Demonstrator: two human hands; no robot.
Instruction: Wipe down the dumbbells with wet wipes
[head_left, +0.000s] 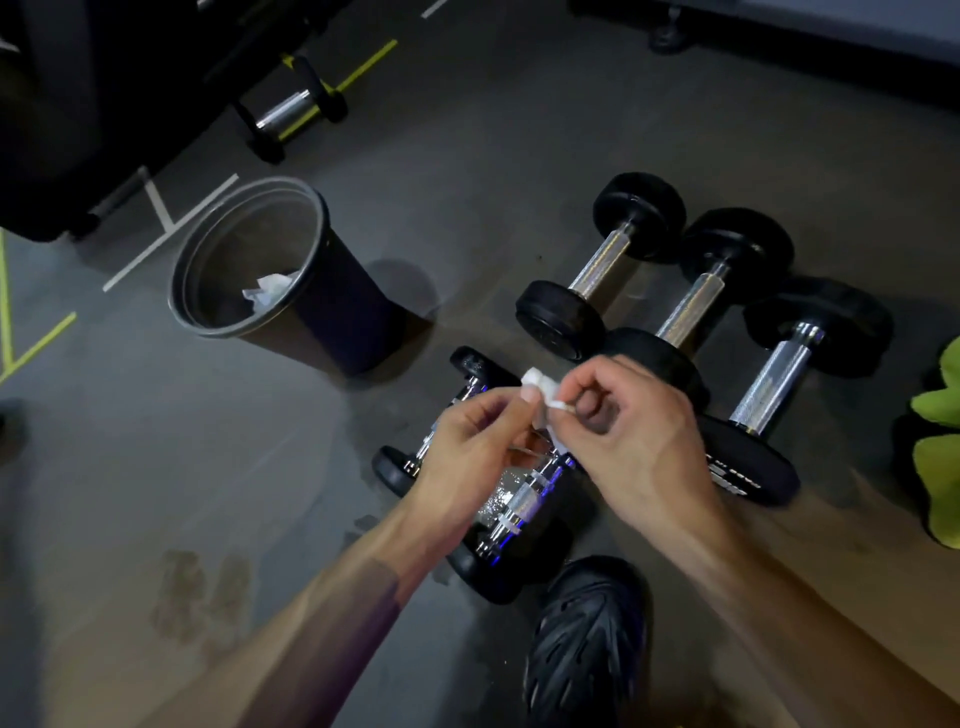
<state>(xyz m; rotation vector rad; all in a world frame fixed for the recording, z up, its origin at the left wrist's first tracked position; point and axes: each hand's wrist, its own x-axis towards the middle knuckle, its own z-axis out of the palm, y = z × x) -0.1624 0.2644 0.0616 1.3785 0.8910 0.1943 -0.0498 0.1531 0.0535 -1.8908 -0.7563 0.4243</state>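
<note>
The floor (467, 171) fills the frame, dark and marked with tape lines, and everything in use lies on it within arm's reach, which suits someone crouched over the work.

At centre left stands a bin (291, 291), tilted in this wide view, its mouth open toward the person; crumpled white wipes (267, 293) lie at the bottom, so it likely sits that close for used ones to be dropped in.

At centre right three large dumbbells (691, 306) lie side by side, handles parallel, perhaps sorted as done or waiting; I cannot tell which.

Low in the middle, two smaller dumbbells (498, 499) lie close together directly under the hands, apparently the pair in hand.

A dark shoe (587, 644) shows at the bottom edge.

The left hand (467, 447) and the right hand (639, 431) meet just above the small pair, both pinching a small white wet wipe (543, 392) between fingertips and thumbs. The wipe is bunched and held clear of the metal, seemingly being unfolded or refolded to give a clean face.
</note>
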